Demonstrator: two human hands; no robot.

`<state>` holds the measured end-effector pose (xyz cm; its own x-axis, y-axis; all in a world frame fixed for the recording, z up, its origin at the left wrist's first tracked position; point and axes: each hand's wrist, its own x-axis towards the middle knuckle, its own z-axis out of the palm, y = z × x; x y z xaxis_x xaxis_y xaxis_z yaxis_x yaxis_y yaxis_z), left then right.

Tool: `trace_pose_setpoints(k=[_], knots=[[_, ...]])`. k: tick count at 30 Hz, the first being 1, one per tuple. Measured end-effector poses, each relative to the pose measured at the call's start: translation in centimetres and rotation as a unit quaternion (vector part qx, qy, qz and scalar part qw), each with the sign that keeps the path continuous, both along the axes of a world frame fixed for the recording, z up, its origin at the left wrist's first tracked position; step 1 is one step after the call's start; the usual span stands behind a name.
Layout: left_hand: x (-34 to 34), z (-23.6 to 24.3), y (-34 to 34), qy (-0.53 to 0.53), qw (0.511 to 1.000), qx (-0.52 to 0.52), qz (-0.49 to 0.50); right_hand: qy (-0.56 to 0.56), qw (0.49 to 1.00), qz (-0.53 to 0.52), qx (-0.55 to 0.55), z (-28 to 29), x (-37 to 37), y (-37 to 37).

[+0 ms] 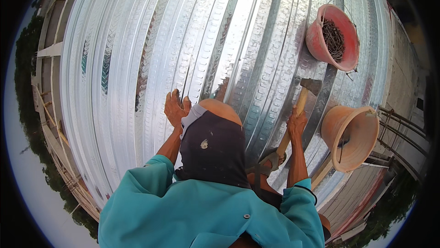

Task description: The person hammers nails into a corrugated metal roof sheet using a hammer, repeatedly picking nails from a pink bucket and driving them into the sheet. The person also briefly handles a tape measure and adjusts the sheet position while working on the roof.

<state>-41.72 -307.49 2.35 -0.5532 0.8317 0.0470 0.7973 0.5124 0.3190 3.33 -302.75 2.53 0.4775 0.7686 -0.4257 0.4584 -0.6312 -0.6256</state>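
My left hand (175, 108) lies on the ribbed, shiny metal decking (183, 41) left of my bent knee, its fingers apart and holding nothing. To the right of the knee, my right hand (297, 123) is wrapped round the wooden handle of a hammer (301, 101). Its dark metal head points away from me, just above the decking. The lower handle end comes down beside my sandalled foot (271, 162). Beyond the hammer stands a faded red bucket (315, 41) with a wire handle, holding many thin dark nails (333, 41).
An orange-tan bucket (333, 126) leans at the right, with something dark inside. A wooden strip (322, 174) lies near it. Steel bars (401, 126) stick out past the decking's right edge. Along the left edge run wooden poles (54, 118), with trees and sky beyond.
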Motion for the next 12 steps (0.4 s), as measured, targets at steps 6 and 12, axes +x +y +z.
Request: trace_pose_setpoints(k=[6, 12], knots=[[0.5, 1.3, 5.5, -0.017, 0.998, -0.025, 0.047, 0.015, 0.997, 0.050, 0.053, 3.0, -0.3, 3.9], [-0.3, 0.4, 5.4, -0.023, 0.997, -0.053, 0.052, 0.030, 0.991, 0.123, 0.033, 5.7, -2.4, 7.9]])
